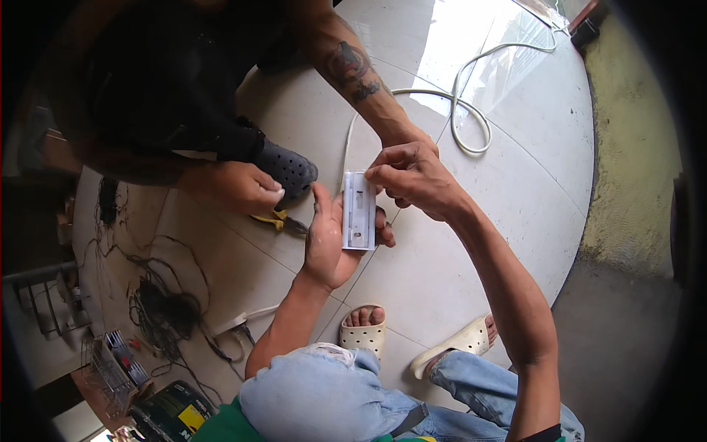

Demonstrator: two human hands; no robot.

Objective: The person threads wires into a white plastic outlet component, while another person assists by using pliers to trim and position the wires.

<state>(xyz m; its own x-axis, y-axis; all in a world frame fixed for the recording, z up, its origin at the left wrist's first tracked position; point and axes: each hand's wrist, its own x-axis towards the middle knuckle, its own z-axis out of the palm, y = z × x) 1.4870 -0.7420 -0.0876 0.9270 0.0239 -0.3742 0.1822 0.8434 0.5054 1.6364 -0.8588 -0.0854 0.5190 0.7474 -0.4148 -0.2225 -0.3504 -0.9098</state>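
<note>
A white rectangular plastic plate point(359, 214), with slots and a raised rim, stands out in the middle of the view. My left hand point(330, 247) cradles it from beneath, thumb at its left side and fingertips showing past its right side. At its top right corner, my right hand point(418, 179) is closed, thumb and forefinger pinching the edge. A co-worker's forearm point(387, 110) reaches down to my right hand, which hides that person's hand. The co-worker's other hand point(236, 188) is curled to the left, apart from the plate, with a small pale bit at its fingertips.
Yellow-handled pliers point(278, 221) lie on the tiled floor beside the co-worker's dark clog point(289, 171). A white cable point(471, 144) loops at upper right. Tangled black wires point(166, 306), a white power strip point(232, 323) and a wire basket point(110, 376) are at left.
</note>
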